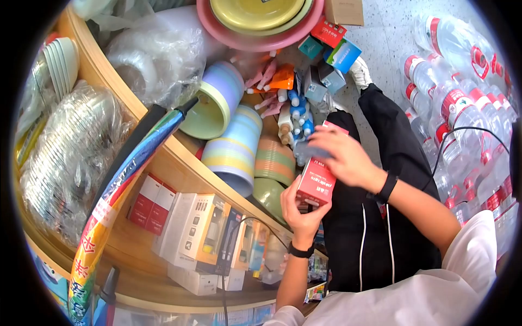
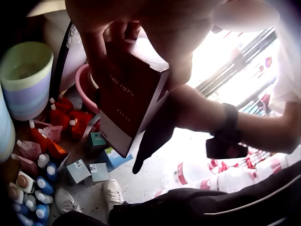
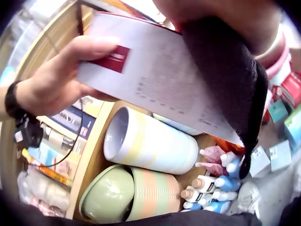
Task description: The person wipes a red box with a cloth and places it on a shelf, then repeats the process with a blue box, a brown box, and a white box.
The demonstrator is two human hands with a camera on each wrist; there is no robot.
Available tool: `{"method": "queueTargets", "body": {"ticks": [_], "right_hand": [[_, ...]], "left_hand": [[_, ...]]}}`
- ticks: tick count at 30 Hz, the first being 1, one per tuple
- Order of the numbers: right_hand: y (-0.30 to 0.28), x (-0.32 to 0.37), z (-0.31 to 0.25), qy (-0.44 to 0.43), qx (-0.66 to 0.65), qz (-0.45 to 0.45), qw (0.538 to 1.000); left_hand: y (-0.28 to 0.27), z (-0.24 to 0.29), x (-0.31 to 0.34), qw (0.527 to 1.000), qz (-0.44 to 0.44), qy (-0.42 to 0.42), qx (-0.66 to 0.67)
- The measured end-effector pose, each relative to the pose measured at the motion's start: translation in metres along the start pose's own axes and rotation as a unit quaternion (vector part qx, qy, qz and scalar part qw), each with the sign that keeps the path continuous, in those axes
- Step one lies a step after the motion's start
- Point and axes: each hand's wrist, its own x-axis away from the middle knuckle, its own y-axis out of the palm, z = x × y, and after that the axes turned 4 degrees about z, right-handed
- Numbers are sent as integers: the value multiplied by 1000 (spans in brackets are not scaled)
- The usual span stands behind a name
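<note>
My left hand (image 1: 304, 216) grips the lower end of a red and white cardboard box (image 1: 317, 182), which is tilted over my lap. In the right wrist view the box shows a white side with small print and a dark red label (image 3: 115, 59) by the left thumb. A dark grey cloth (image 3: 225, 75) drapes over the box's other end. My right hand (image 1: 348, 157) holds that cloth against the box, fingers bent over it. The cloth's edge hangs past the box in the left wrist view, where the printed red side (image 2: 129, 94) is in shadow.
At left, a wooden shelf (image 1: 187, 157) carries boxed goods and wrapped stacks, with a colourful umbrella (image 1: 103, 212) across it. Striped bins (image 1: 234, 146), bottles (image 1: 299, 111) and small boxes (image 1: 342, 55) stand beyond my hands. Large water bottles (image 1: 459, 108) crowd the right.
</note>
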Motion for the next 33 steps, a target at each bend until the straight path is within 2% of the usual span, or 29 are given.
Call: {"method": "queueTargets", "body": {"ticks": [1,3,5,7,9,10,12,13,15,16,17,19,20,21,24,25,26,27,28,29,31,32,33], "right_hand": [[-4,-3,4,87,-49,6,995],[-4,5,3,182,-81,24,980],[0,21,-19,101,-67,-10,993],[2,38,-55,80,-95,-55,991],[-2,48,-78,32,-153,-101,983],[-6,48,-81,33,-152,-101,983],[-12,50,-82,9,-205,-160,966],[-13,49,-73,11,-184,-161,970],[-10,48,-46,70,-102,-125,984],[-7,49,-29,95,-95,-79,988],[-7,49,-13,120,-92,-75,986],[6,64,-25,135,-40,-55,989],[9,74,-44,131,-13,-54,990],[5,77,-68,148,-74,-71,984],[-2,85,-103,95,-133,-104,981],[-4,86,-103,67,-157,-129,977],[-6,87,-101,40,-182,-155,970],[-5,87,-87,24,-177,-135,975],[-5,86,-74,42,-106,-114,987],[-4,84,-61,60,-35,-92,993],[3,80,-30,90,-69,-98,989],[4,79,-26,133,-145,-128,972],[5,77,-28,83,-136,-158,975]], "left_hand": [[-4,5,8,998,19,-40,40],[-13,9,17,998,9,-44,39],[-17,9,19,998,4,-44,39],[-21,8,21,999,-23,-21,-8],[-23,-6,32,999,-29,-33,-20],[-23,-10,37,999,-11,-47,11],[-26,-10,47,995,11,-72,62],[-28,-5,49,995,9,-74,63],[-33,4,51,994,6,-62,95],[-36,10,55,991,4,-67,112],[-41,14,57,991,4,-67,113],[-48,18,56,997,-61,32,21],[-46,15,59,997,-71,25,14],[-44,8,65,997,-70,23,17],[-41,-2,81,985,-14,-118,125],[-44,-4,82,985,-16,-117,124],[-47,-6,83,987,-11,-80,139],[-50,-8,84,987,-3,-43,153],[-55,-1,77,993,-11,1,120],[-64,3,74,993,-10,0,118],[-79,8,68,984,-124,121,28],[-82,13,66,981,-153,118,28],[-85,15,64,971,-195,134,29]]}}
